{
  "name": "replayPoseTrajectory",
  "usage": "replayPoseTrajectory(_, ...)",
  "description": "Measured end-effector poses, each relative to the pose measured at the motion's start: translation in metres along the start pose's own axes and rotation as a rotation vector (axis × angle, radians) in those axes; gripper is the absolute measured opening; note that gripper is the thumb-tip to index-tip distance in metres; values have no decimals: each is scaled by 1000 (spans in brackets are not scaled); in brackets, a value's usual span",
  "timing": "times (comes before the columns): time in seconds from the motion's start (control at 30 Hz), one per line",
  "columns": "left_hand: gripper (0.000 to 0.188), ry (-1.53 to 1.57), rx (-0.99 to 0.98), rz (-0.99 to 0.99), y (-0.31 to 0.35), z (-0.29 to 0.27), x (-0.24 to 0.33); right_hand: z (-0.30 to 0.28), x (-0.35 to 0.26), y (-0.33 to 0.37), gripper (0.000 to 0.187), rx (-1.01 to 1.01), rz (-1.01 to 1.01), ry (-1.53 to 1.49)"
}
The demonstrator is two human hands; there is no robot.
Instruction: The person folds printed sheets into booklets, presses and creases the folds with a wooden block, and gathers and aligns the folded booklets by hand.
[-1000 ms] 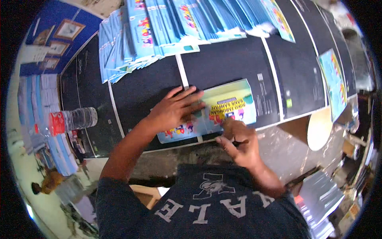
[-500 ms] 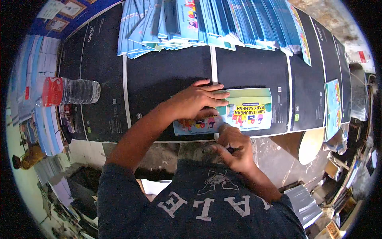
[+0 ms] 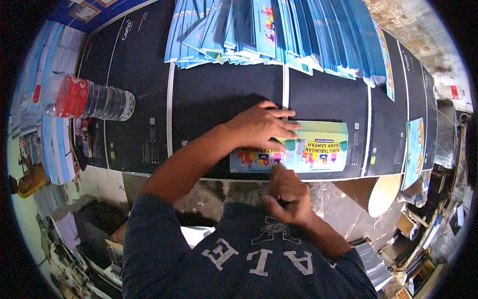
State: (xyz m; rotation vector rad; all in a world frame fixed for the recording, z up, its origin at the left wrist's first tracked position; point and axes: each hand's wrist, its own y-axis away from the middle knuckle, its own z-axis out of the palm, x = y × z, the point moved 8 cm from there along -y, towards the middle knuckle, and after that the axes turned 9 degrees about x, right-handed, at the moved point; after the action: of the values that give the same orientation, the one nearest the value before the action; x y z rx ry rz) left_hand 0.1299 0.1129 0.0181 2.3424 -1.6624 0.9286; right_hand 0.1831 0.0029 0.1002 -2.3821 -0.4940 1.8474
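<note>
Left hand (image 3: 261,128), fingers spread, pins the blue-green rectangular paper cover (image 3: 309,154): press evenly. Right hand (image 3: 289,193) curls; any hold, I cannot tell.

The left hand (image 3: 264,127) spreads palm-down; the right hand (image 3: 288,195) curls near it.

Free passage runs left to right over the bench (image 3: 214,92) between the far booklet rows (image 3: 331,45) and the left hand (image 3: 261,127), obstructed leftward by a bottle (image 3: 97,99), rightward by a single booklet (image 3: 414,152).
</note>
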Motion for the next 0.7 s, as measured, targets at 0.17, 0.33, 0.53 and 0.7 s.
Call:
replayPoseTrajectory(0.17,49,22,53,37,-5,1,-5,24,13,-19,16,-61,5,55)
replayPoseTrajectory(0.33,49,49,21,33,1,2,3,21,8,-3,22,-30,3,-134)
replayPoseTrajectory(0.53,44,48,52,6,-3,0,2,21,11,8,18,-2,0,-55)
replayPoseTrajectory(0.7,44,40,67,15,2,-1,0,26,-52,-25,15,-17,-119,-154)
